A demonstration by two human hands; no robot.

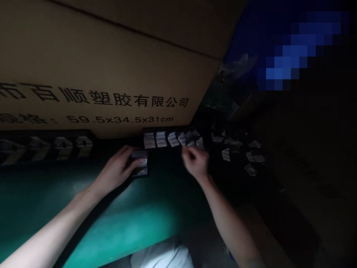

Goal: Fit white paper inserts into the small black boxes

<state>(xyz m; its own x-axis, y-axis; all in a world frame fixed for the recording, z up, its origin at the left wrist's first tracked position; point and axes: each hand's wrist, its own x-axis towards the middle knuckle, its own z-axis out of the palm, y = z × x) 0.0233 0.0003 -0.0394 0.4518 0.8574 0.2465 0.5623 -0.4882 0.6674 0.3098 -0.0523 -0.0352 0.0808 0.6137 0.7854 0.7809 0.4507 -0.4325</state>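
My left hand (120, 163) is closed around the left side of a small dark rectangular box (143, 172), thumb across its pale, shiny face. The box rests on the green tabletop. Further right, my right hand (197, 163) has its fingers curled into a pinch, slightly blurred; whatever lies between the fingertips cannot be made out. Just beyond it is a row of small folded white paper slips (161, 139), some overlapping near the fingertips. More loose folded slips (226, 154) lie scattered to the right of that hand.
A large cardboard carton (117, 67) with black printing stands along the back. Several dark boxes with pale faces (83, 147) line up at the left, against it. Green tabletop (125, 223) stretches toward me. Clear plastic film (240, 65) and a dim carton sit at the right.
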